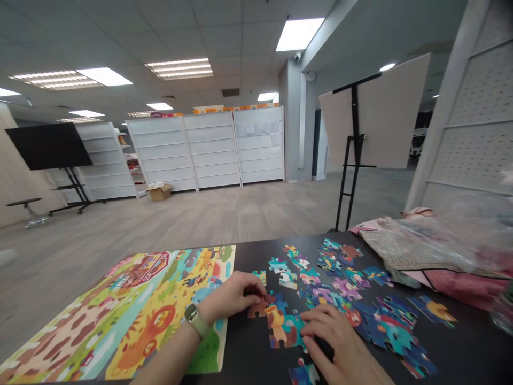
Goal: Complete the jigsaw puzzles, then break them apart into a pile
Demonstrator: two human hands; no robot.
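Observation:
My left hand (236, 294), wearing a watch (196, 320) on its wrist, has its thumb and fingers closed on a brown puzzle piece (258, 306). That piece lies at the upper left edge of a small group of joined puzzle pieces (284, 327) with teal, orange and brown parts. Touching the group's right side are the fingertips of my right hand (339, 337), its fingers bent and a little apart. Close below the group is a dark blue puzzle piece (303, 372), partly cut off by the frame. A small yellow piece (261, 277) lies beyond my left fingers.
Many loose puzzle pieces (347, 289) are scattered across the right of the black table (250, 256). A colourful animal picture board (132, 321) covers its left. Pink fabric and clear plastic (452, 240) sit at the right edge. Beyond stand an easel (352, 155) and white shelves (212, 149).

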